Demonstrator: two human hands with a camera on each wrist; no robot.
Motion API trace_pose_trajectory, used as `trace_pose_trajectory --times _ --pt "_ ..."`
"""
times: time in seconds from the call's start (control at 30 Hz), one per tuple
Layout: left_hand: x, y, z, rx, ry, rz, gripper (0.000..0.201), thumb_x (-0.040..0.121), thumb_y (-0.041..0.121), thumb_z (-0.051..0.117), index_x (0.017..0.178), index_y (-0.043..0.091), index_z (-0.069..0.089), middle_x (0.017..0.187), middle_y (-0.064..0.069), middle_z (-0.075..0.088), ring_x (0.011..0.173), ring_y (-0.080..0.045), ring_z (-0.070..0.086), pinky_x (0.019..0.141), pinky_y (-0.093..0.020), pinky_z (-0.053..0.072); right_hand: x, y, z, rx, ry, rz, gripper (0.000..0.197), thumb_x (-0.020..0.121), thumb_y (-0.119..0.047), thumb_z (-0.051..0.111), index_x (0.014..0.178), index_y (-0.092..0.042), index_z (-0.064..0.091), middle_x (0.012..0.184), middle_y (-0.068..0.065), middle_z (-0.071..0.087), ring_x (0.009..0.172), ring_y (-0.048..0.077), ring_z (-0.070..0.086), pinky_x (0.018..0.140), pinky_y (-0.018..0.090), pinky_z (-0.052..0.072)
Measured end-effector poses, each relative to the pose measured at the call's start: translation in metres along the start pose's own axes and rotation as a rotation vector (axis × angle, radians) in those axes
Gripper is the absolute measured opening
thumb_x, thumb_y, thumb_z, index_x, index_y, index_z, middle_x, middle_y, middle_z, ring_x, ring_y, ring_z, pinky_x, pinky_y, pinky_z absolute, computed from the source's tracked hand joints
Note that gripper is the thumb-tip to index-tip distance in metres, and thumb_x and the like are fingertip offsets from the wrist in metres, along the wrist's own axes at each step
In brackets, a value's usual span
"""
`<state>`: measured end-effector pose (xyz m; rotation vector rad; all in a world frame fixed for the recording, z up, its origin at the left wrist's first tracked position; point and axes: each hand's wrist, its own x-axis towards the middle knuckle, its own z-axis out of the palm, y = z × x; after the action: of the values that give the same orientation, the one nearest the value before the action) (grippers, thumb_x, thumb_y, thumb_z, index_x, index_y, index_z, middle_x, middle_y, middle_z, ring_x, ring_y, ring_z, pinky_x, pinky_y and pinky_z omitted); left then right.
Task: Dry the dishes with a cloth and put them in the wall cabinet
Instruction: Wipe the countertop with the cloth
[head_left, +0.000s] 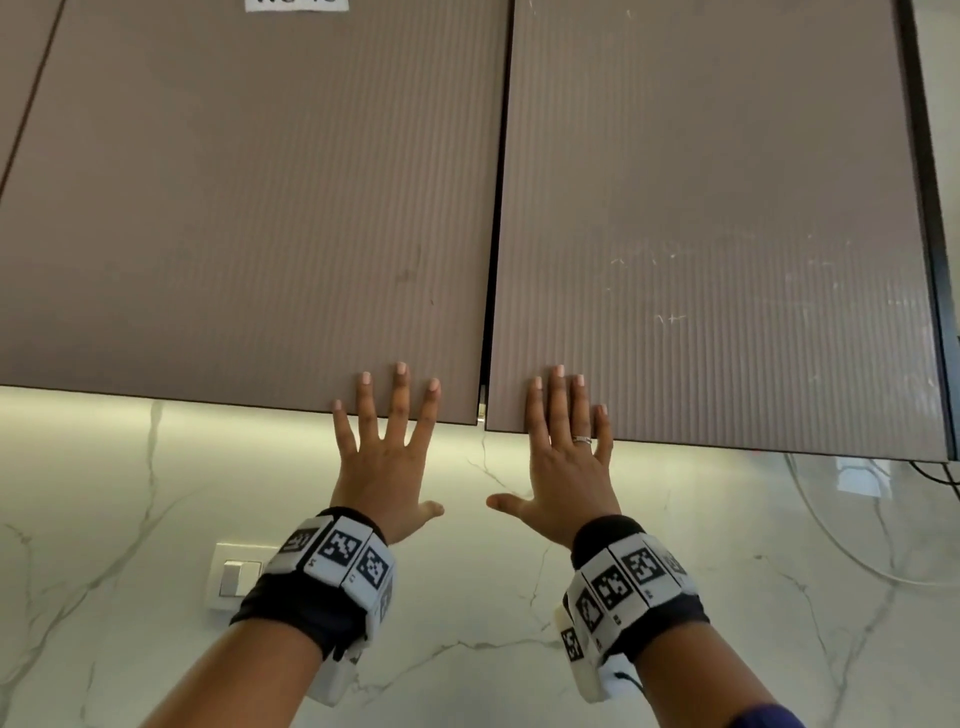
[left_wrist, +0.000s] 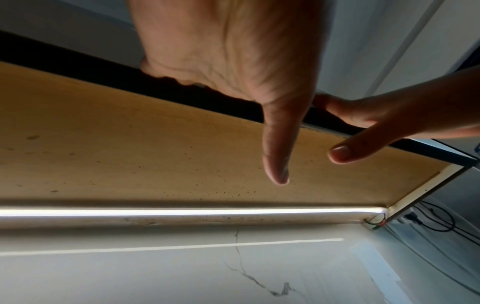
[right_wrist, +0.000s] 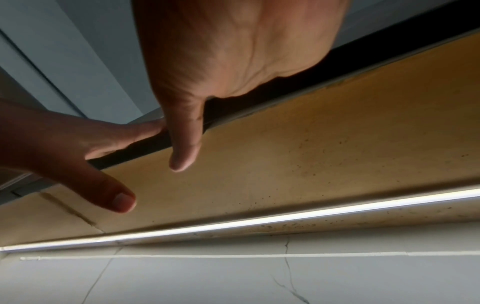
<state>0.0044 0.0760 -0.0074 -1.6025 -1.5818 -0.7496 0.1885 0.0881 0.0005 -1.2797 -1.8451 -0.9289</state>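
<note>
The wall cabinet fills the top of the head view, with two ribbed brown doors, the left door (head_left: 249, 208) and the right door (head_left: 717, 218), both closed with a thin gap between them. My left hand (head_left: 387, 447) lies flat with spread straight fingers against the bottom edge of the left door. My right hand (head_left: 563, 447), with a ring on one finger, lies flat the same way on the bottom edge of the right door. Both thumbs point inward below the doors. The wrist views show the cabinet's tan underside (left_wrist: 130, 144) (right_wrist: 337, 144). No dishes or cloth are in view.
A white marble backsplash (head_left: 467, 675) runs below the cabinet, lit by a light strip (left_wrist: 182, 211) under it. A wall switch (head_left: 234, 577) sits at lower left. A black cable (head_left: 935, 475) and a clear object stand at the far right.
</note>
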Motion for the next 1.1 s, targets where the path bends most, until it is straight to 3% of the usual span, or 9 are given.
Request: trace_pose_trajectory --times 0.07,0.2,0.37,0.47,0.53,0.67,0.77,0.87,1.1 --pt "-0.003 0.000 -0.011 0.022 -0.093 -0.013 0.126 0.074 0.067 0.057 0.129 0.018 -0.046 0.138 -0.012 -0.048 0.133 -0.043 -0.031 0.107 -0.061 -0.009 -0.003 0.002 -0.016 0.020 -0.122 -0.017 0.120 0.077 -0.064 0.057 0.131 -0.014 -0.038 0.136 0.006 -0.045 0.126 0.025 -0.043 0.107 0.044 -0.021" --pt "-0.047 0.000 -0.023 -0.121 -0.214 -0.033 0.111 0.083 0.059 0.053 0.134 0.019 -0.038 0.148 -0.009 -0.036 0.141 -0.030 -0.022 0.111 -0.056 -0.006 -0.035 0.014 -0.035 0.091 -0.293 -0.073 0.105 0.085 -0.053 0.055 0.141 -0.019 -0.026 0.143 0.003 -0.038 0.138 0.023 -0.028 0.116 0.042 -0.001" --pt "-0.180 0.012 0.000 -0.366 -0.464 -0.095 0.108 0.083 0.051 0.058 0.135 0.028 -0.034 0.155 -0.008 -0.021 0.143 -0.026 -0.016 0.113 -0.052 -0.003 -0.146 0.034 -0.032 0.474 -0.509 0.071 0.079 0.085 -0.034 0.063 0.148 -0.019 0.018 0.157 0.002 0.005 0.143 0.017 0.015 0.112 0.028 0.018" --pt "-0.261 0.029 0.021 -0.297 -0.818 -0.039 0.103 0.083 0.056 0.052 0.136 0.027 -0.031 0.156 -0.011 -0.012 0.144 -0.029 -0.011 0.112 -0.055 0.002 -0.229 0.031 -0.017 0.564 -0.699 0.164 0.055 0.084 -0.027 0.066 0.134 -0.012 0.047 0.140 0.006 0.048 0.129 0.021 0.044 0.106 0.029 0.031" --pt "-0.309 0.044 0.034 -0.265 -1.039 0.004 0.102 0.084 0.057 0.051 0.143 0.023 -0.025 0.157 -0.010 -0.010 0.144 -0.027 -0.010 0.112 -0.056 0.002 -0.287 0.022 -0.006 0.641 -0.850 0.198 0.045 0.083 -0.021 0.068 0.125 -0.008 0.055 0.127 0.008 0.059 0.119 0.022 0.054 0.104 0.033 0.038" --pt "-0.375 0.070 0.046 -0.250 -1.333 0.084 0.099 0.084 0.056 0.053 0.147 0.023 -0.015 0.158 -0.007 -0.006 0.145 -0.024 -0.005 0.111 -0.057 0.004 -0.382 -0.016 0.018 0.520 -1.212 0.055 0.051 0.087 -0.027 0.062 0.135 -0.016 0.047 0.138 0.002 0.049 0.128 0.017 0.045 0.106 0.025 0.031" --pt "-0.397 0.079 0.048 -0.292 -1.461 0.096 0.097 0.083 0.055 0.055 0.149 0.023 -0.008 0.158 -0.008 -0.001 0.145 -0.024 -0.002 0.112 -0.057 0.002 -0.419 -0.045 0.037 0.424 -1.359 -0.039 0.065 0.087 -0.025 0.059 0.144 -0.020 0.029 0.149 0.003 0.030 0.134 0.023 0.034 0.110 0.035 0.031" --pt "-0.403 0.082 0.046 -0.307 -1.472 0.098 0.095 0.083 0.055 0.056 0.149 0.022 -0.003 0.158 -0.007 0.004 0.145 -0.023 0.003 0.113 -0.056 0.004 -0.428 -0.059 0.051 0.330 -1.358 -0.036 0.058 0.087 -0.019 0.057 0.139 -0.019 0.031 0.143 0.008 0.031 0.127 0.030 0.038 0.103 0.043 0.039" --pt "-0.398 0.077 0.046 -0.375 -1.435 0.046 0.087 0.086 0.052 0.054 0.149 0.023 0.002 0.157 -0.002 0.011 0.145 -0.020 0.008 0.113 -0.053 0.008 -0.422 -0.069 0.076 0.246 -1.290 0.082 0.047 0.092 -0.012 0.047 0.136 -0.016 0.031 0.136 0.014 0.033 0.125 0.035 0.037 0.097 0.046 0.042"
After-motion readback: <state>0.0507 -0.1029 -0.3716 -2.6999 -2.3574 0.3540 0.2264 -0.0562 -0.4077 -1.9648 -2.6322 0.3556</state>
